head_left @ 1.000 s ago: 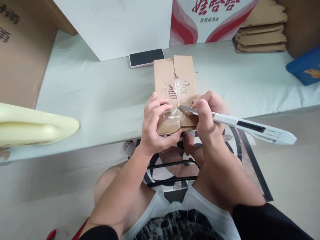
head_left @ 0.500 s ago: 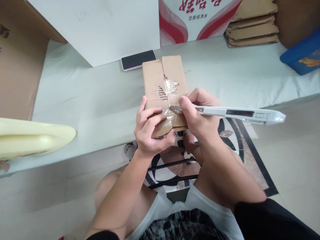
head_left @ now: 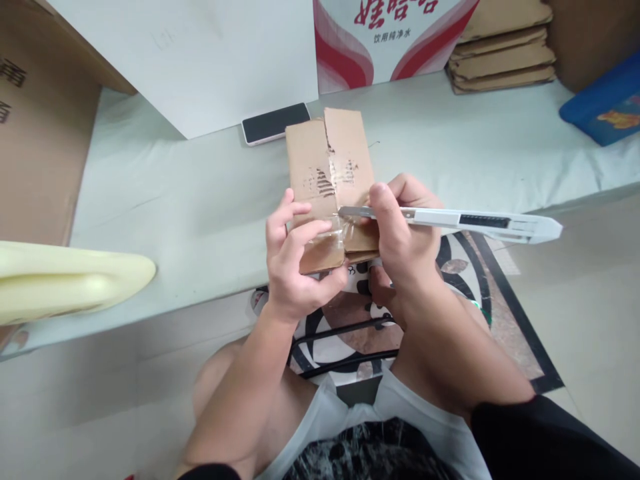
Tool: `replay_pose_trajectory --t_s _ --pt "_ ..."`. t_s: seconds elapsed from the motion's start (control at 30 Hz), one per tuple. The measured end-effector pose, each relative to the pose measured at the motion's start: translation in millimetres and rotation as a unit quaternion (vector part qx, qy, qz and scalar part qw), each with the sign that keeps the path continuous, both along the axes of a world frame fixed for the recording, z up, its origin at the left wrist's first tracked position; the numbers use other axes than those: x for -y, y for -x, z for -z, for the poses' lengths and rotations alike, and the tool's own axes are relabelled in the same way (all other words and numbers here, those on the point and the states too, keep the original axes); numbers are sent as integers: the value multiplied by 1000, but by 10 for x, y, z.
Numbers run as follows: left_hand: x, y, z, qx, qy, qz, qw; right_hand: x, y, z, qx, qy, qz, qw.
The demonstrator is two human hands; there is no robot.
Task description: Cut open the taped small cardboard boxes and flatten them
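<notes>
A small cardboard box (head_left: 307, 157) lies at the table's near edge, with a seam down its top, torn patches and clear tape (head_left: 325, 233) near the front. My left hand (head_left: 295, 267) holds its front left part, fingertips on top and thumb at the near edge. A white utility knife (head_left: 480, 223) is gripped in my right hand (head_left: 407, 227), between thumb and fingers. Its blade is out, and the tip touches the box top at the seam, beside the tape. The fingers under the knife are partly hidden.
Behind the box lie a phone (head_left: 277, 124) and a large white carton (head_left: 235, 60). A red-and-white water carton (head_left: 345, 57) and folded cardboard (head_left: 505, 65) stand at the back. A blue object (head_left: 603, 100) is at right, a pale yellow one (head_left: 75, 277) at left.
The knife and my right hand have shifted slightly, and the right flap sits a little higher along the seam. My left fingers have spread a little on the box. The view has moved slightly.
</notes>
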State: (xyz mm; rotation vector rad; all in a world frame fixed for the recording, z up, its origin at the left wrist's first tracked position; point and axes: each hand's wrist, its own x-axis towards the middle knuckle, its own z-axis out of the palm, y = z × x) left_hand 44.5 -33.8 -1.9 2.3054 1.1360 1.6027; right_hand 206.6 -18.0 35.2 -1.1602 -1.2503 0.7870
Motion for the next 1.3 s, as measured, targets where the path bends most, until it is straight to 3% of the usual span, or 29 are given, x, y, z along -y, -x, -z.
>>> replay_pose_trajectory --t_s 0.17,0.3,0.5,0.77,1.07,1.3 --pt "27 -25 -22 -18 -9 -18 1000 4 12 -43 15 -32 -11 999" --pt "9 -39 43 -31 -31 -50 998 6 35 -47 26 -17 22 999" --pt "-24 -54 114 -17 -62 -41 997 1 37 -19 23 -32 33 999" --pt "-28 -77 90 -4 -69 -28 997 -5 49 -64 47 -4 53 997" --pt "-48 -90 101 -15 -67 -63 996 -39 0 -69 89 23 -1 996" --pt "-49 -93 94 -21 -72 -64 995 -42 -7 -45 63 13 6 998"
